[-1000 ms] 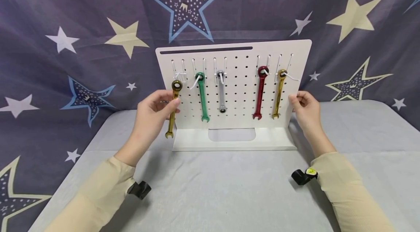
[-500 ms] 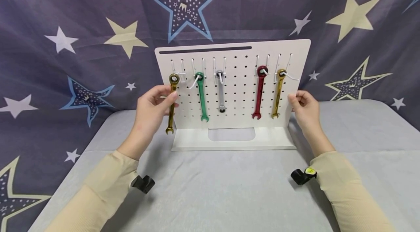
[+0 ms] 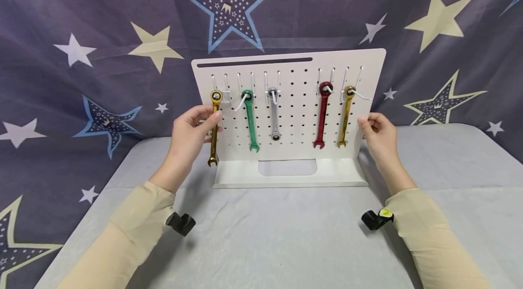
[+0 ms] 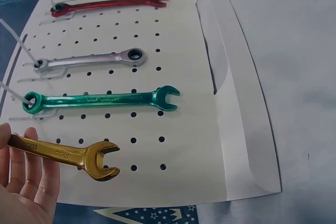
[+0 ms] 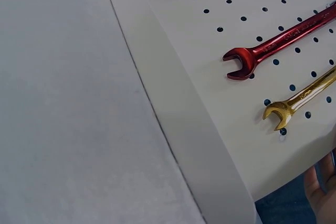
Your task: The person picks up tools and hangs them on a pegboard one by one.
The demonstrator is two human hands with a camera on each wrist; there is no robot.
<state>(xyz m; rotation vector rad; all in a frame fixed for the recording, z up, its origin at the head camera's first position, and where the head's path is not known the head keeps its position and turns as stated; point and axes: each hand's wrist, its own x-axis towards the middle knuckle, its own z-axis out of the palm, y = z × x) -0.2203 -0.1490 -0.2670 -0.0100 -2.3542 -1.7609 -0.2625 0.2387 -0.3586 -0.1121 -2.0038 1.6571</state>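
My left hand [image 3: 191, 131] pinches a gold combination wrench [image 3: 214, 137] between thumb and fingers, at the left edge of a white pegboard [image 3: 294, 144]. The wrench hangs upright, ring end up, in front of the leftmost hook; whether the hook passes through the ring is hard to tell. In the left wrist view its open end [image 4: 100, 162] points away from the fingers. My right hand [image 3: 380, 137] grips the pegboard's right edge, thumb in front. Close to it, a second gold wrench [image 3: 346, 119] hangs on a hook.
Also hung on the white hooks are a green wrench [image 3: 251, 121], a silver wrench [image 3: 275, 116] with its ring end low, and a red wrench [image 3: 323, 116]. The board stands on a grey-covered table [image 3: 282, 234], before a starry curtain [image 3: 327, 17].
The left hand has raised the gold wrench slightly and shifted it left, so its ring end now overlaps the leftmost hook. The right hand stays at the board's edge.
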